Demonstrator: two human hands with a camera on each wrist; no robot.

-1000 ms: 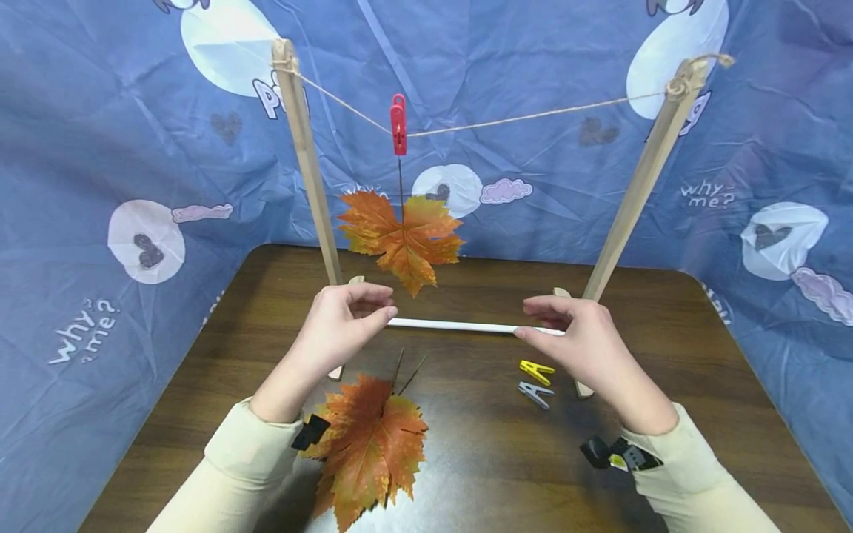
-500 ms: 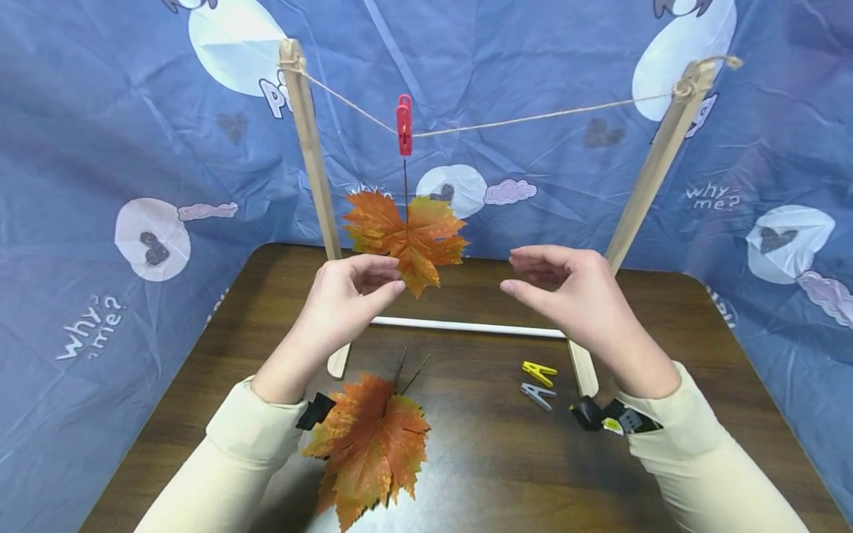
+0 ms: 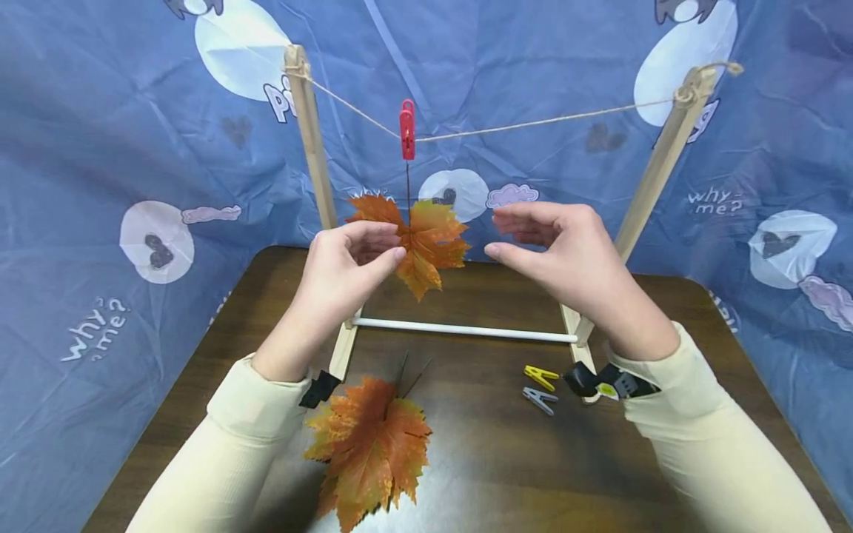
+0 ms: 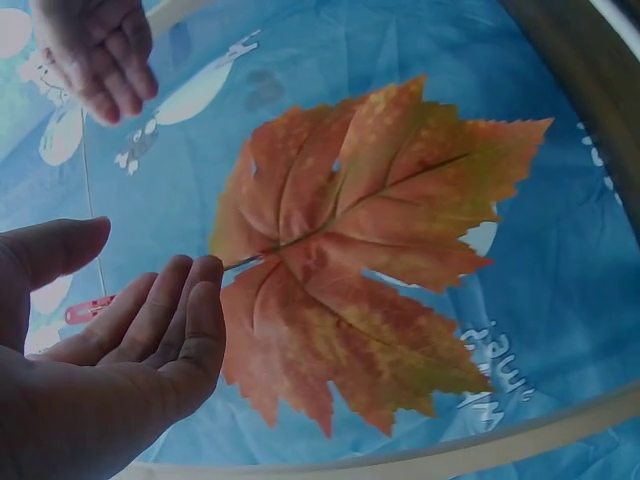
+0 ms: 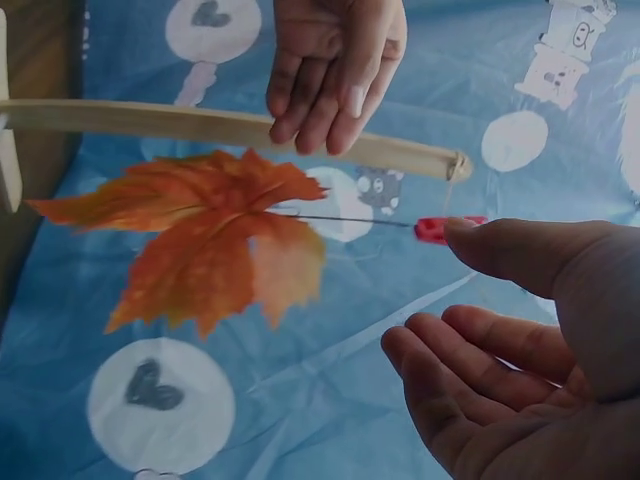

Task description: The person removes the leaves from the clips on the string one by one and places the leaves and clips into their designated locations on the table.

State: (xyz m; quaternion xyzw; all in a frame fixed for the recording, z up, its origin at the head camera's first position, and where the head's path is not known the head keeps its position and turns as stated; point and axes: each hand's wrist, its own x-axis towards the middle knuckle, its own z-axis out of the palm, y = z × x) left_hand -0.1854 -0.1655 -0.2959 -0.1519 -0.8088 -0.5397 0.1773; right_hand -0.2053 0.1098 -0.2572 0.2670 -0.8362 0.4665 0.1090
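An orange artificial maple leaf (image 3: 433, 244) hangs by its stem from a red clothespin (image 3: 407, 132) clipped on a string (image 3: 533, 126). My left hand (image 3: 346, 266) is raised in front of the leaf's left part, overlapping it in the head view, with thumb and fingers apart. To the right of the leaf, my right hand (image 3: 560, 248) is raised too, thumb and fingers spread around nothing. In the left wrist view the leaf (image 4: 350, 240) lies beyond the left fingertips. The right wrist view has the red clothespin (image 5: 440, 229) behind the right thumb tip.
The string spans two wooden posts (image 3: 311, 141) joined low down by a white rod (image 3: 466, 329). On the brown table (image 3: 493, 459) lie several stacked maple leaves (image 3: 373, 451) at front left. A yellow clothespin (image 3: 541, 377) and a grey clothespin (image 3: 540, 400) lie near the right foot.
Both hands have left the white rod, where they were a second ago, and risen to the height of the hanging leaf. The leaf and clothespins stay in place; the view shifts slightly.
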